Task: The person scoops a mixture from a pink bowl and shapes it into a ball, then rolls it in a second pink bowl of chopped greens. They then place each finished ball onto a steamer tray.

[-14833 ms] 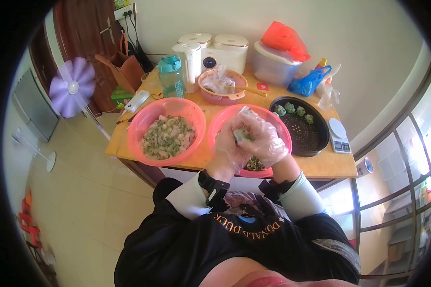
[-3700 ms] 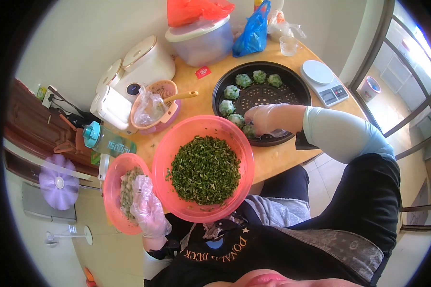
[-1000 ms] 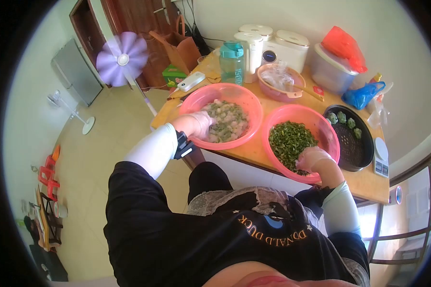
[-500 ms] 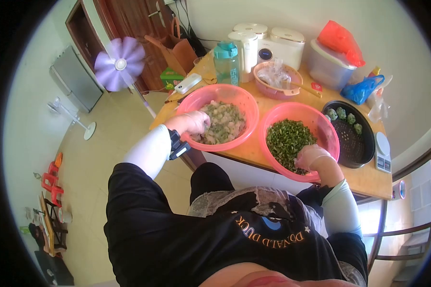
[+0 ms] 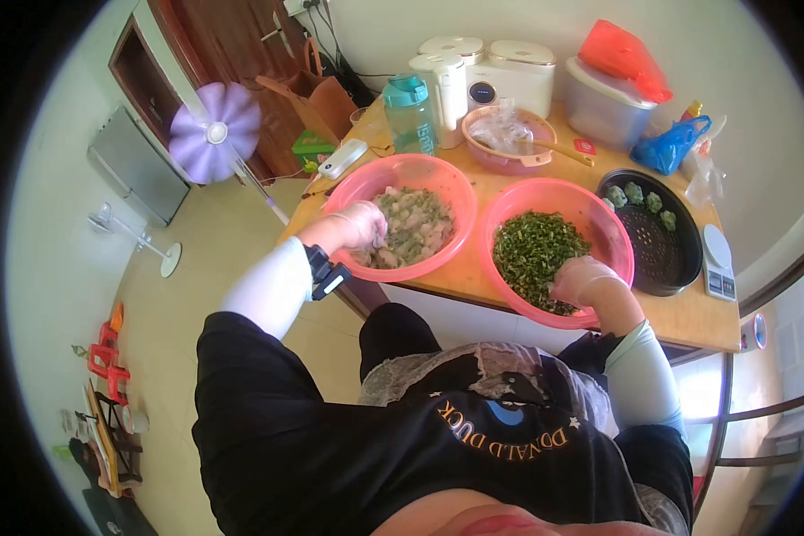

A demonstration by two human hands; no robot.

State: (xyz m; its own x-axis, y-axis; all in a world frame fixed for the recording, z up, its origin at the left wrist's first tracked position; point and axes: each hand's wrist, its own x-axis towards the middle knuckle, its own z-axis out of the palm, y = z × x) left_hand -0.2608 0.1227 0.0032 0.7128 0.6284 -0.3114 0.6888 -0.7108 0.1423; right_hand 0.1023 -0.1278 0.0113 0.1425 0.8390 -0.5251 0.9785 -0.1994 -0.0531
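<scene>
Two pink bowls stand side by side at the table's near edge. The left bowl (image 5: 458, 179) contains a pale, chunky mixture (image 5: 411, 219) flecked with green. Over its left side, my left hand (image 5: 362, 225) has its fingers curled down into that mixture. Chopped greens (image 5: 536, 250) fill part of the right bowl (image 5: 609, 234). My right hand (image 5: 582, 279) dips into them near the front rim, fingers bent inward and their tips hidden. Both hands wear thin clear gloves. A black round steamer pan (image 5: 657, 250) to the right holds several green-speckled balls (image 5: 634, 193) along its far side.
Beside the pan lies a white kitchen scale (image 5: 716, 255). Behind the bowls are a teal bottle (image 5: 408, 116), a pink basin (image 5: 545, 154) with plastic bags, white appliances (image 5: 518, 76) and a lidded tub (image 5: 606, 112). A purple fan (image 5: 215, 134) stands left of the table.
The view has shifted slightly. My left hand stays in the pale mixture and my right hand in the greens, with only small shifts of the fingers.
</scene>
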